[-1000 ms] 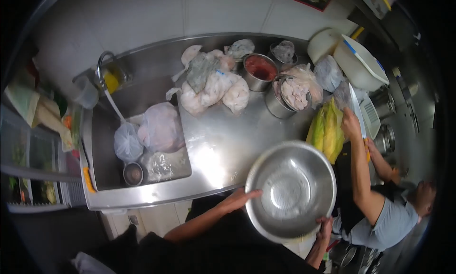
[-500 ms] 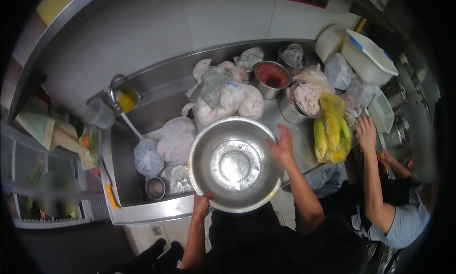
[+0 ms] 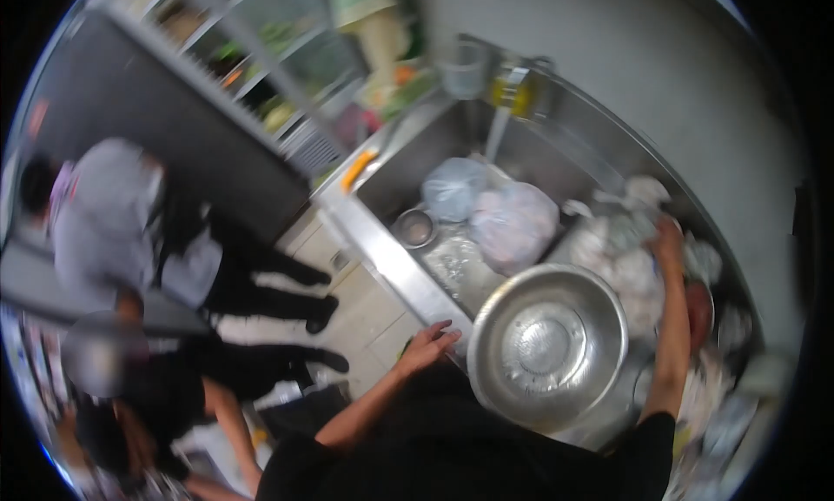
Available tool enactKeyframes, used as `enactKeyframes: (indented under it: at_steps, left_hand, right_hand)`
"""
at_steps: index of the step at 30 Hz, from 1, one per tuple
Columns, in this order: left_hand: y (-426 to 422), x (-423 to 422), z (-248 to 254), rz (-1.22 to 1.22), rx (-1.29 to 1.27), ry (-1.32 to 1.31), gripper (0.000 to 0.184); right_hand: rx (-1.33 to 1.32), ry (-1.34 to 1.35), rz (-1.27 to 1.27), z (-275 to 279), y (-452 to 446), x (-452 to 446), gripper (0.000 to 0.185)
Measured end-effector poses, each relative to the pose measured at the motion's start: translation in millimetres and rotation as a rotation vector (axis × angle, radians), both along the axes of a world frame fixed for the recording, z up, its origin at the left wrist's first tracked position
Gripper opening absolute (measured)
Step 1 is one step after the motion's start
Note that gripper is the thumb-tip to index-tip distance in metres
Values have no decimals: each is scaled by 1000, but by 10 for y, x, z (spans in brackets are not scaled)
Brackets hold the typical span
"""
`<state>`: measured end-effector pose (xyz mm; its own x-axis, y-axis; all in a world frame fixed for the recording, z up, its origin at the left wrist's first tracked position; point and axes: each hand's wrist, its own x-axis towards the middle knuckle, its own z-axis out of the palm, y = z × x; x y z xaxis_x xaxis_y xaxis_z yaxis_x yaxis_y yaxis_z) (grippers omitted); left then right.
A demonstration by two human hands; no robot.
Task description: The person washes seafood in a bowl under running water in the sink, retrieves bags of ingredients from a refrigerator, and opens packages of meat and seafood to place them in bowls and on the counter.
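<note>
A large metal basin (image 3: 504, 388) sits on the sink's edge and drainboard in front of me, and neither hand is on it. Left of the basin, my left hand (image 3: 430, 346) is off it, fingers stretched out over the sink's front rim (image 3: 395, 279). My right arm reaches past the basin to the back, where my right hand (image 3: 667, 245) is at the pile of plastic-bagged meat (image 3: 630, 275). Its fingers are blurred, so their grip is unclear. A pan of red contents (image 3: 698, 317) is partly behind my right forearm.
In the sink basin lie a bag of pale meat (image 3: 517, 227), a bluish plastic bag (image 3: 454, 188) and a small metal cup (image 3: 415, 229). An orange-handled tool (image 3: 358, 169) lies on the left rim. A person in grey (image 3: 109, 214) and another in black (image 3: 165, 371) are at left.
My view has turned left. My left hand has let go of the basin and moved left of it; my right hand has moved from beside the basin to the bagged meat behind.
</note>
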<state>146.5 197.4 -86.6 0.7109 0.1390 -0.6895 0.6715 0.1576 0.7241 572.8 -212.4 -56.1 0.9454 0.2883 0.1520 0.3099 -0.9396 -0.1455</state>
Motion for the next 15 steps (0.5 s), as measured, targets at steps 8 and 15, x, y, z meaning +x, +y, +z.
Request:
enactKeyframes:
  at_steps: [8,15]
  left_hand:
    - [580,-839,152,498,220,18,42]
    - [793,-845,459,512,69,-105,42]
  right_hand:
    - [245,-39,133,232,98,338,17]
    - [834,368,257,1813,1620,-1270,23]
